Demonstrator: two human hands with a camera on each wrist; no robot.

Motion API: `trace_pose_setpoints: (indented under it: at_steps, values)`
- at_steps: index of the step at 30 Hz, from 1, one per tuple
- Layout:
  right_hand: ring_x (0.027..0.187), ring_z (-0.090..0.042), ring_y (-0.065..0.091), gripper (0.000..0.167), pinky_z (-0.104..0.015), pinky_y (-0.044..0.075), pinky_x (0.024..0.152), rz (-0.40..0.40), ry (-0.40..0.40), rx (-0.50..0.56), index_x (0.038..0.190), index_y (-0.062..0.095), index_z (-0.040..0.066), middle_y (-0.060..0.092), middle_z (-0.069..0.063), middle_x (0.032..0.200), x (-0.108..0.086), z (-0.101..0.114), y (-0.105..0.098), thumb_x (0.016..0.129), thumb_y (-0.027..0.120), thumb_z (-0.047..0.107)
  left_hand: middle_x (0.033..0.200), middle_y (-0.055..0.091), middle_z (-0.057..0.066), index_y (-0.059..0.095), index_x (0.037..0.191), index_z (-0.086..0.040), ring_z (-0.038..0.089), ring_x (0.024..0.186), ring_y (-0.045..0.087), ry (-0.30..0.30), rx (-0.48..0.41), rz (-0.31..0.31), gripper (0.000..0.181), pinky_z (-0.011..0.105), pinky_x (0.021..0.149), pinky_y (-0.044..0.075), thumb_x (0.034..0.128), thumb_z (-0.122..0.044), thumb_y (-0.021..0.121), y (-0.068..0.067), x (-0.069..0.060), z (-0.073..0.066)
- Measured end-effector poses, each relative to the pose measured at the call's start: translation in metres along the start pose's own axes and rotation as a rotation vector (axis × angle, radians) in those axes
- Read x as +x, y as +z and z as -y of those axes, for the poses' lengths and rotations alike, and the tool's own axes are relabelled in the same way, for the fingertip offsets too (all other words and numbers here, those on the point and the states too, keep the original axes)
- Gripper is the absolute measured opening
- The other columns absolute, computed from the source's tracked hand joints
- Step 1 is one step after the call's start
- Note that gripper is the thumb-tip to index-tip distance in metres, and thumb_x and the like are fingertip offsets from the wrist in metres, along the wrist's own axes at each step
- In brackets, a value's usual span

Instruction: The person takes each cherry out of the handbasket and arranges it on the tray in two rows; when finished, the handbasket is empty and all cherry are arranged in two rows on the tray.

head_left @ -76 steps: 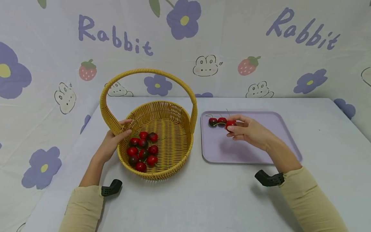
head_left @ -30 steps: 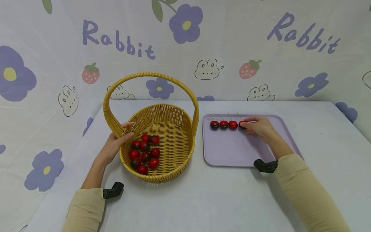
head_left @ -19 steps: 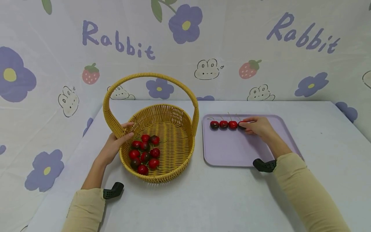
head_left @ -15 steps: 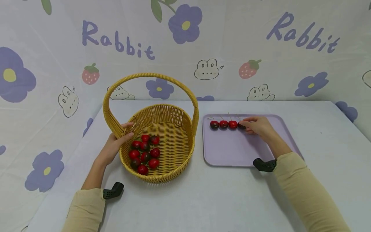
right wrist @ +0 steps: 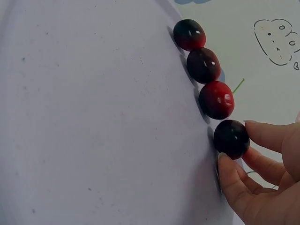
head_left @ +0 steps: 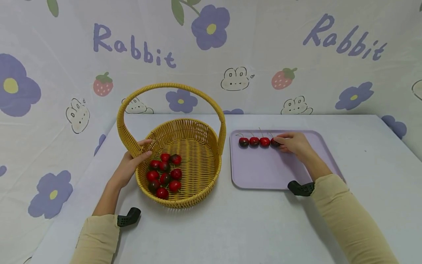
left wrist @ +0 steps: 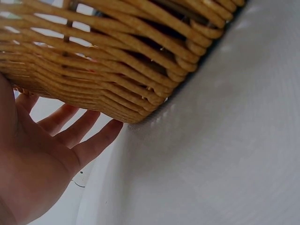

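Moved since the earliest frame: right grip (head_left: 294, 144) and the cherry it carries, shifted rightward along the row.

Item: cherry in hand (right wrist: 231, 139), dark-skinned; at the row's right end, just beside the third cherry. Right grip pinches it between thumb and fingers; not yet released.

Item: three cherries (head_left: 254, 142), stemmed, unheld, side by side along the far edge of the tray.

Item: lilac tray (head_left: 254, 168), rectangular, on the desk (head_left: 211, 234), to the right of the basket.

Item: yellow wicker basket (head_left: 194, 157), hoop-handled. Left grip (head_left: 128, 167) grasps its left side at the handle's foot, thumb over the rim, fingertips against the outer wall in the left wrist view.

Contents of basket: cherries (head_left: 152, 175), about ten, red to near-black, heaped toward the near left.

Progress, as judged: three cherries set down; a fourth in position, awaiting release. Remaining: those in the basket, should the row be meant to grow, which cannot be told.
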State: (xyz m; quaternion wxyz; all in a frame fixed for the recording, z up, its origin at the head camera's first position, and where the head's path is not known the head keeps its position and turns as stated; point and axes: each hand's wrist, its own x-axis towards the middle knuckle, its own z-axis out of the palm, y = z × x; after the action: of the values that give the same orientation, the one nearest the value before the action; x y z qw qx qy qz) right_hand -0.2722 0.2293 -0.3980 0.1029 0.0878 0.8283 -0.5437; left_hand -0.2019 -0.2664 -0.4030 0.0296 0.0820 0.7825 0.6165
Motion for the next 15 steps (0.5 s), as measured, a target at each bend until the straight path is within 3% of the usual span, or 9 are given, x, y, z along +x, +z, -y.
trace_pose_setpoints:
  at_steps: [6,15]
  values:
    - [0.07,-0.001,0.059,0.047,-0.021,0.052,0.072,0.007,-0.004,0.019,0.129,0.048,-0.013,0.057,-0.014,0.108,0.0007,0.0,0.0007,0.095,0.059,0.017,0.146,0.034,0.018,0.038,0.142,-0.002,0.033,0.135,0.03,-0.003,0.001,-0.001,0.053,0.054,0.108,0.021,0.0969,-0.024,0.054,-0.0001,-0.0005,-0.0006]
    - [0.08,-0.006,0.058,0.054,-0.023,0.051,0.079,0.041,0.019,0.011,0.137,0.038,-0.013,0.044,-0.026,0.13,-0.0015,0.0001,-0.0062,0.1,0.048,0.024,0.148,0.033,0.017,0.038,0.142,-0.002,0.033,0.136,0.03,-0.003,-0.003,0.001,0.054,0.054,0.108,0.022,0.0966,-0.025,0.055,0.0001,0.0005,-0.001]
